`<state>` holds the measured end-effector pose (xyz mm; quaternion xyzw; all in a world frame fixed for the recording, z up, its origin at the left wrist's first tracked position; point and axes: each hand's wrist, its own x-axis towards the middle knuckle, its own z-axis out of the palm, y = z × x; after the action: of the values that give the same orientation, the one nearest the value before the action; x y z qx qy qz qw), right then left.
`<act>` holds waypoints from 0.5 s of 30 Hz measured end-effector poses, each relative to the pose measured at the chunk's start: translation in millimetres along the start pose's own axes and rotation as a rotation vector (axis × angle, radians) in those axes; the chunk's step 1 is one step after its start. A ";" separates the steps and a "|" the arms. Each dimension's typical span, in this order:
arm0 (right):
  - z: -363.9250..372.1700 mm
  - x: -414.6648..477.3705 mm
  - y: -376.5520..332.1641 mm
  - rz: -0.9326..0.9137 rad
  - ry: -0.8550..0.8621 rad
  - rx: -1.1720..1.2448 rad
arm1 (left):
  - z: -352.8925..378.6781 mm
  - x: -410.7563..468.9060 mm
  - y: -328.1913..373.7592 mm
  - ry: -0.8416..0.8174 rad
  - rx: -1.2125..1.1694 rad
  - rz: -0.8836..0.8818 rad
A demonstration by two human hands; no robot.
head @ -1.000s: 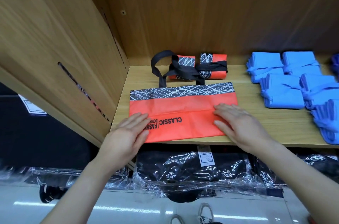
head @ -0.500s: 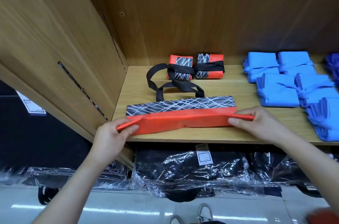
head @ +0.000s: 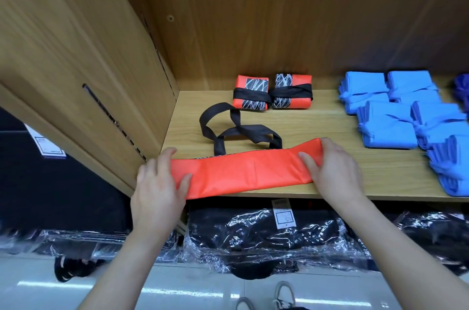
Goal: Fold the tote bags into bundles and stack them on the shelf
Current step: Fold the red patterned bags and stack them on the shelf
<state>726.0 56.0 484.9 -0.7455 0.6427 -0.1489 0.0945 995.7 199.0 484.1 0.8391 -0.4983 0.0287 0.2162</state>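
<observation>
An orange tote bag [head: 243, 172], folded into a long narrow strip, lies along the front edge of the wooden shelf [head: 330, 190]. Its black handles [head: 236, 132] loop out behind it on the board. My left hand [head: 160, 182] grips the strip's left end, thumb on top. My right hand [head: 332, 170] grips the right end, fingers wrapped over the fold. Two finished orange bundles [head: 272, 92], tied with black straps, sit side by side at the back of the shelf.
Several blue folded bundles [head: 390, 121] fill the shelf's right side. A wooden side panel [head: 88, 68] walls off the left. Below the shelf lie dark goods in clear plastic wrap [head: 253, 236]. Shoes [head: 264, 297] show on the floor.
The bag lay half folded with both palms flat on it. Both hands then took its ends and folded the front edge over the patterned band, leaving a narrow orange strip.
</observation>
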 end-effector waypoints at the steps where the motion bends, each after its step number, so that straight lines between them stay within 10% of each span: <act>1: 0.3 1.0 0.2 0.014 -0.005 -0.036 | 0.8 0.7 0.6 0.005 0.043 0.115; 6: -5.7 6.9 -1.2 0.042 -0.115 -0.155 | 7.5 4.5 3.3 -0.335 0.121 0.387; 15: -21.1 19.8 -11.7 0.033 -0.129 0.423 | -7.2 2.8 14.7 -0.338 0.174 0.411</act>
<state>732.2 39.4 510.6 -0.7066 0.6018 -0.2309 0.2919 985.9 193.5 496.2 0.7289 -0.6826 -0.0257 0.0469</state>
